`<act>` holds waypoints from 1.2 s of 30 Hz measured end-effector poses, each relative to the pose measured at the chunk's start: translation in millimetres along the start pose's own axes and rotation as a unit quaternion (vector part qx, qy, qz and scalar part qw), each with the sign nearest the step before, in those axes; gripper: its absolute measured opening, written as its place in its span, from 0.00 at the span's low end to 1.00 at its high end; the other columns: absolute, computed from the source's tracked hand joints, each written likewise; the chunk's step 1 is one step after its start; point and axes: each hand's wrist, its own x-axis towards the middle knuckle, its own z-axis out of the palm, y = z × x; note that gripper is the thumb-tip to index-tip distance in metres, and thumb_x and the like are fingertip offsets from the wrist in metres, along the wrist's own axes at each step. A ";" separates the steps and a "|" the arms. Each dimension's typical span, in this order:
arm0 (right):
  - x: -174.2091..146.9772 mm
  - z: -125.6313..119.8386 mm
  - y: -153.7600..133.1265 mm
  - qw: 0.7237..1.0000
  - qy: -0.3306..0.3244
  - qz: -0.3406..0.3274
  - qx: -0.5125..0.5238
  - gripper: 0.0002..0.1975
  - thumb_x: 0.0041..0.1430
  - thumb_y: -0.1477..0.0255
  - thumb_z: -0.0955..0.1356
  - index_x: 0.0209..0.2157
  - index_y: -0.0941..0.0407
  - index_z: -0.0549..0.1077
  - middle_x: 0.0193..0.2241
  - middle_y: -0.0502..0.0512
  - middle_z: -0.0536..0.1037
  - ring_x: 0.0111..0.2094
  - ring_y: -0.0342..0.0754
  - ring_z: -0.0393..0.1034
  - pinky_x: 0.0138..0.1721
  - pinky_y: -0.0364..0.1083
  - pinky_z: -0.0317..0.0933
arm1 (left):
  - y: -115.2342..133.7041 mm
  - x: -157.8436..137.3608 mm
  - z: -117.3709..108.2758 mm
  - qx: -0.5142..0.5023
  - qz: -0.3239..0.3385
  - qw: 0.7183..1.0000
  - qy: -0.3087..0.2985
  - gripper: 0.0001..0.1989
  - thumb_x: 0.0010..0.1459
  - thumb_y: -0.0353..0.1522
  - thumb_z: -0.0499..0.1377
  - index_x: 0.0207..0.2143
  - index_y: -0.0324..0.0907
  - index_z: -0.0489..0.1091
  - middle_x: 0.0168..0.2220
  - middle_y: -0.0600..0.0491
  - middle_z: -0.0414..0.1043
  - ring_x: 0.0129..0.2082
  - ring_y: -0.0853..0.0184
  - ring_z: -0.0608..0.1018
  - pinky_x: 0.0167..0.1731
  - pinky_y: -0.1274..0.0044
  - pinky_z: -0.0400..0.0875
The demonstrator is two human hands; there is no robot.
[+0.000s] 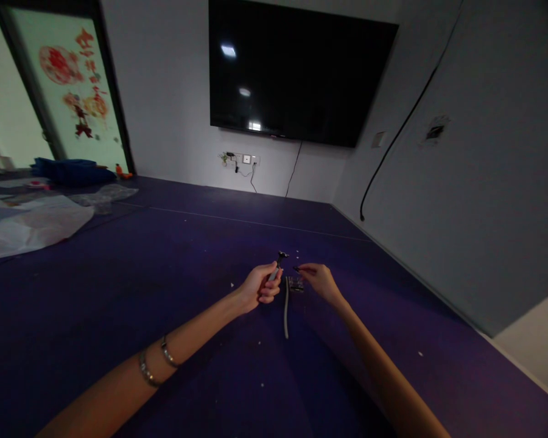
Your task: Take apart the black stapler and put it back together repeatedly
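Seen from a head-worn camera, two bare arms stretch forward over a dark purple floor (pixel 119 304) in a dim room; the left hand (pixel 259 286) is curled shut around the handle of a small metal tool (pixel 278 263), whose dark head pokes up and out toward one o'clock from the fist; two bracelets (pixel 158 360) circle the left forearm. Just to the right, at three o'clock from the tool, the right hand (pixel 317 278) pinches a tiny dark piece (pixel 296 268) between thumb and forefinger, its other fingers loosely bent; what the piece is cannot be told at this size. Between the two hands, on the floor, lies a small dark block (pixel 295 283) of what look like little parts, and a thin pale rod (pixel 285 313) runs from it toward six o'clock. As a judgement: the work seems at an early or middle stage; tool and piece are near but apart, not yet joined, and the block on the floor suggests more parts remain.

At twelve o'clock a large black screen (pixel 296 73) hangs on the wall; at ten o'clock lie pale sheets (pixel 31 225) and a blue bundle (pixel 70 171) beside a decorated door (pixel 68 85).
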 end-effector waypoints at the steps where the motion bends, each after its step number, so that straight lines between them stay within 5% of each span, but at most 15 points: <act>1: 1.0 -1.1 -0.5 1.000 0.003 0.007 0.014 0.13 0.51 0.72 0.63 0.36 0.62 0.75 0.28 0.57 0.78 0.26 0.44 0.71 0.27 0.41 0.65 | -0.4 0.3 -0.7 0.000 0.000 1.000 0.002 0.15 0.59 0.40 0.48 0.24 0.40 0.60 0.14 0.63 0.45 0.10 0.79 0.47 0.07 0.86 0.40; 20: -0.1 -9.3 -25.4 0.995 0.010 0.035 0.092 0.15 0.50 0.80 0.62 0.39 0.63 0.75 0.37 0.60 0.78 0.31 0.44 0.74 0.32 0.43 0.70 | -9.7 5.6 -8.4 0.030 0.035 0.997 0.054 0.15 0.59 0.39 0.47 0.28 0.38 0.63 0.15 0.62 0.49 0.10 0.79 0.51 0.08 0.85 0.45; 28: -5.1 -13.7 -44.6 0.992 0.018 0.019 0.121 0.14 0.49 0.79 0.65 0.39 0.64 0.74 0.33 0.60 0.78 0.31 0.46 0.74 0.29 0.42 0.69 | -21.9 7.3 -6.3 0.110 0.165 0.973 0.118 0.12 0.58 0.36 0.48 0.34 0.38 0.66 0.17 0.59 0.59 0.15 0.75 0.64 0.17 0.82 0.59; 36: -12.7 -19.1 -63.4 0.982 -0.007 -0.026 0.188 0.12 0.46 0.75 0.67 0.35 0.61 0.75 0.31 0.58 0.79 0.31 0.48 0.74 0.28 0.43 0.68 | -30.8 2.8 2.3 0.264 0.276 0.919 0.098 0.10 0.54 0.34 0.56 0.36 0.37 0.66 0.29 0.52 0.71 0.23 0.71 0.72 0.29 0.78 0.65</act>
